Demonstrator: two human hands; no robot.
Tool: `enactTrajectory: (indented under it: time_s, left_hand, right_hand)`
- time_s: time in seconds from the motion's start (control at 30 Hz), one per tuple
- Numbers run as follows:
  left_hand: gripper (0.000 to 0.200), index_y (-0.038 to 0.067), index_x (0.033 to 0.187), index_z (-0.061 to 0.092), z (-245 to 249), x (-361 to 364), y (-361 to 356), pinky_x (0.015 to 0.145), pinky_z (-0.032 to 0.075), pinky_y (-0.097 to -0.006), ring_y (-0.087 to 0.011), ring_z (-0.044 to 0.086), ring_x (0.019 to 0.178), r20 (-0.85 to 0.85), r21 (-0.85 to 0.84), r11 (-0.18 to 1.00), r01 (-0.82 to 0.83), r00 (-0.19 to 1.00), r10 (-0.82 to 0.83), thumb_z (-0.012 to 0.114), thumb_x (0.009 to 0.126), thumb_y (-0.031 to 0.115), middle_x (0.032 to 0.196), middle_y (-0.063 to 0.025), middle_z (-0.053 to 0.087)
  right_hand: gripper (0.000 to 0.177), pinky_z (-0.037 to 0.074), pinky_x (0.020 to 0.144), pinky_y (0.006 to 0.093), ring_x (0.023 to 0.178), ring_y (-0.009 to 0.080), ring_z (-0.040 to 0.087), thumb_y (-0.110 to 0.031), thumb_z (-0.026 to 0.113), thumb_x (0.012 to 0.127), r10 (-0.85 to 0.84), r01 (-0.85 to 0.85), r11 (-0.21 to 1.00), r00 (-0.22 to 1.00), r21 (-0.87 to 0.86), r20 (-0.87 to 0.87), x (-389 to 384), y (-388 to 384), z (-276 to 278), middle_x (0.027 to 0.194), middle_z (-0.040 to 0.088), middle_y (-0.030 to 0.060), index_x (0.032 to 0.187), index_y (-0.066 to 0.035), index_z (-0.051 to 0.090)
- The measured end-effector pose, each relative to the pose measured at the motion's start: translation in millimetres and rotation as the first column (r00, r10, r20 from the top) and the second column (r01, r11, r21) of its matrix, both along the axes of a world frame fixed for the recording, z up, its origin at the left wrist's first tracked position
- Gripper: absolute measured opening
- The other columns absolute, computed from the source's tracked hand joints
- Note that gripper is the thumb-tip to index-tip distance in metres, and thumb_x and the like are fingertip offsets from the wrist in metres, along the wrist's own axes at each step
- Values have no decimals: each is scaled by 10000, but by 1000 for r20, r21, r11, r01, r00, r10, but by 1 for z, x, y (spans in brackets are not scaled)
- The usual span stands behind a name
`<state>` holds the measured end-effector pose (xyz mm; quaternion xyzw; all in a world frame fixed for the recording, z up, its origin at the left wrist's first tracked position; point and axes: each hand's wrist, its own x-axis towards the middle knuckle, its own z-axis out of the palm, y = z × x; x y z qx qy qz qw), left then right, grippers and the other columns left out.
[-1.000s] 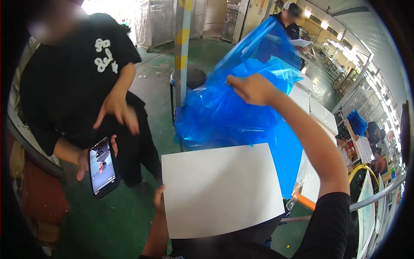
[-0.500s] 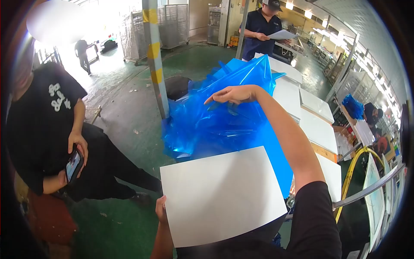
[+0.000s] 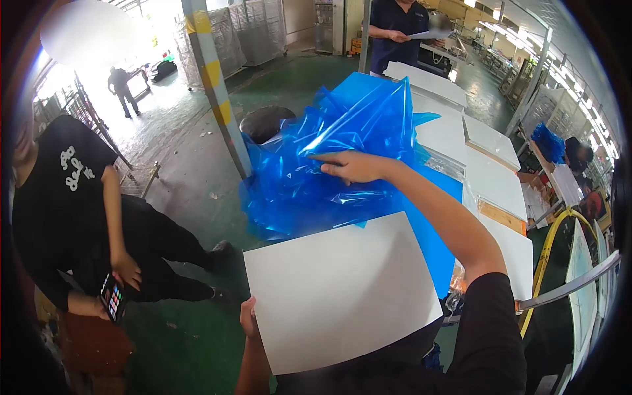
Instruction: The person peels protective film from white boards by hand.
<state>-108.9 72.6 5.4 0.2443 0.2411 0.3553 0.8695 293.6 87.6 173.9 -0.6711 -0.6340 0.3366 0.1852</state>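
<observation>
Standing far left, a co-worker (image 3: 56,217), white shirt lettering unreadable, holds a lit phone (image 3: 113,299). A yellow-banded post (image 3: 211,74) rises from the green floor (image 3: 164,336) beside crumpled blue film (image 3: 289,201). The left hand (image 3: 249,319) grips the left edge of a white sheet (image 3: 342,296), nearer than the film; the right hand (image 3: 349,166), half open, forefinger extended, is over the film, contact unclear. White boards (image 3: 494,141) lie rightward.

blue film (image 3: 329,178) that was up in a tall peak a second ago has slumped into a lower heap, and the right hand (image 3: 355,167) went from curled to index finger out over it. co-worker (image 3: 56,197) is further left in view now, phone (image 3: 112,298) swapped its picture for icons.
</observation>
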Motion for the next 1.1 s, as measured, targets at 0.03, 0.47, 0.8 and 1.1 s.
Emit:
enactTrajectory:
  time_s: [0.03,0.47,0.8,1.1]
  left_hand:
    - [281,80,853,559,-12,-2,4,482,385,-247,-97,496,541,58,15,1000,19,998,-20,406,975,282,663,7,534]
    - [331,37,933,590,-23,0,1,547,456,-274,-136,572,620,123,58,995,76,989,-83,434,970,327,734,-24,594]
    - [372,6,1050,617,-44,-6,7,587,482,-285,-154,611,685,318,2,989,146,938,-139,445,981,328,831,-61,645]
    - [304,143,714,497,-19,-3,3,526,376,-253,-91,481,563,24,64,998,-11,1000,9,407,975,268,643,34,502]
  right_hand:
    - [541,465,1001,418,1168,345,599,-350,422,1066,84,-153,954,961,256,262,-3,-1,-9,1427,529,189,1562,-173,301]
    - [189,521,826,427,954,315,666,-231,621,930,-400,-53,807,684,589,610,-18,-60,60,1022,703,70,1042,-103,705]
    - [619,275,1102,647,1359,404,401,-635,385,977,-526,256,832,645,493,553,75,17,-7,1467,425,166,1464,-262,463]
    - [756,79,1144,722,1503,414,149,-751,211,950,-315,341,936,696,88,645,94,35,-99,1631,182,169,1564,-315,273]
